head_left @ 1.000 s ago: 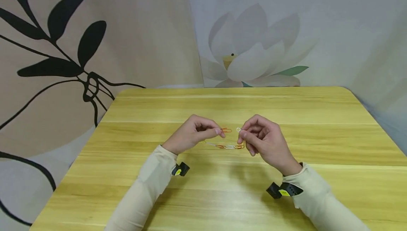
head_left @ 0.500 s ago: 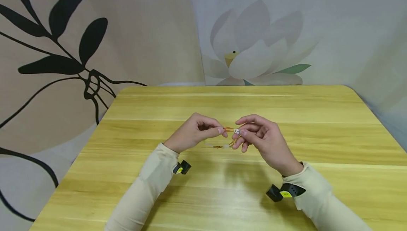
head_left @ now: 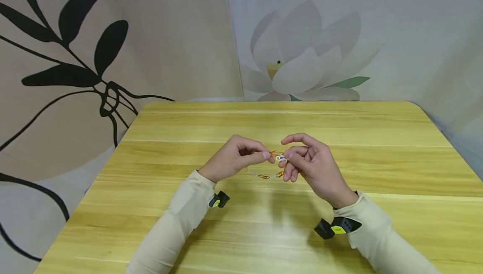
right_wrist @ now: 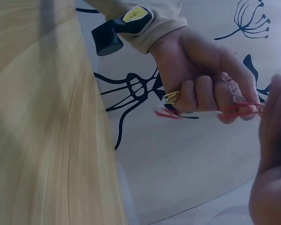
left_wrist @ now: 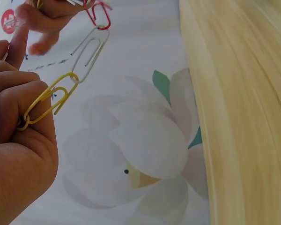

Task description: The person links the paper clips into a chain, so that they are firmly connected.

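Note:
In the head view my left hand pinches an orange-red paper clip between thumb and fingertips. Facing it, my right hand holds a white paper clip by thumb and fingers, its index finger raised. The two clips overlap between the hands. A chain of linked clips sags below them, with an orange clip in it. Seen from the left wrist, a yellow paper clip hangs by the curled left fingers, linked to a white clip and then a red clip.
A wooden table lies under both forearms. Behind its far edge hangs a backdrop printed with a flower and dark leaves. Each wrist wears a black strap-mounted camera.
The hands have come closer together. The white clip has moved left from apart to overlapping the orange-red clip, and the right index finger has lifted away from the thumb.

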{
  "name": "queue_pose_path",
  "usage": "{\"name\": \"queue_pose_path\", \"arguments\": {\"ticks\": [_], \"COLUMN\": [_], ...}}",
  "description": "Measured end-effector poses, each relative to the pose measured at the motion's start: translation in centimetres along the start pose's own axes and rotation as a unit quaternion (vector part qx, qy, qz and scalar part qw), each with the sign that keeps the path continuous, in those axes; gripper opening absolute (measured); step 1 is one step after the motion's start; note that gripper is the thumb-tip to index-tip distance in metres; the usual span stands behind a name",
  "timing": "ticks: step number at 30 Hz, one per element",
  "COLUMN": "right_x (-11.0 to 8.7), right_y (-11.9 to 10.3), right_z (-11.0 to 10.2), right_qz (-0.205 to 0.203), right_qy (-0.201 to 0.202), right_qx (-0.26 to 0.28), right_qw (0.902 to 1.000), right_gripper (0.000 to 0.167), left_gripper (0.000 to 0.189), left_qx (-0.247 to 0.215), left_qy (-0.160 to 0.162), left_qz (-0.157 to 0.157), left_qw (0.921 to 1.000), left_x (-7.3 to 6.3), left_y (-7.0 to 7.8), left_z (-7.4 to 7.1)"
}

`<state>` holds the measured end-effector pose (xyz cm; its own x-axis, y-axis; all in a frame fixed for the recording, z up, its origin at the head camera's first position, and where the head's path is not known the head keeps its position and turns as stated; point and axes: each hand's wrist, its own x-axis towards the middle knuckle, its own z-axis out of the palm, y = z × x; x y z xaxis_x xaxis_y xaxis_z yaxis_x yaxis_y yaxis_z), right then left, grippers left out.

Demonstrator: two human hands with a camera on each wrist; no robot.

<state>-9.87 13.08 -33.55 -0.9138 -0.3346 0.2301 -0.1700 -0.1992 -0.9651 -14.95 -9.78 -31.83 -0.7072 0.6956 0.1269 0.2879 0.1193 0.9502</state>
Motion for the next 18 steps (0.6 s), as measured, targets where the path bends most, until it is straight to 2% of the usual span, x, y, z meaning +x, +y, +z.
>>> {"name": "queue_pose_path", "arguments": {"ticks": [5,11,15,18], "right_x": [0.09,0.13,0.03,-0.06], "right_y": [-0.31,-0.58,-0.32,0.08], "right_z": [-0.25,-0.29,-0.05,0.26], "right_qz": [0.047,0.071,0.057,0.025], "right_qy": [-0.025,-0.037,-0.044,-0.041], "right_qx": [0.025,-0.021,-0.063,-0.088], "right_qw": [0.9983,0.9965,0.9954,0.9950], "right_gripper": [0.030,0.032,0.029,0.028], "left_gripper": [0.017,0.015,0.015,0.015], "left_qx": [0.021,0.062,0.086,0.086], "left_qy": [0.004,0.001,0.000,0.004], "left_qz": [0.013,0.040,0.062,0.059], "left_qw": [0.9997,0.9973,0.9944,0.9945], "left_x": [0.01,-0.07,-0.09,-0.03], "left_y": [0.15,0.16,0.32,0.41], "left_z": [0.09,0.05,0.33,0.75]}}
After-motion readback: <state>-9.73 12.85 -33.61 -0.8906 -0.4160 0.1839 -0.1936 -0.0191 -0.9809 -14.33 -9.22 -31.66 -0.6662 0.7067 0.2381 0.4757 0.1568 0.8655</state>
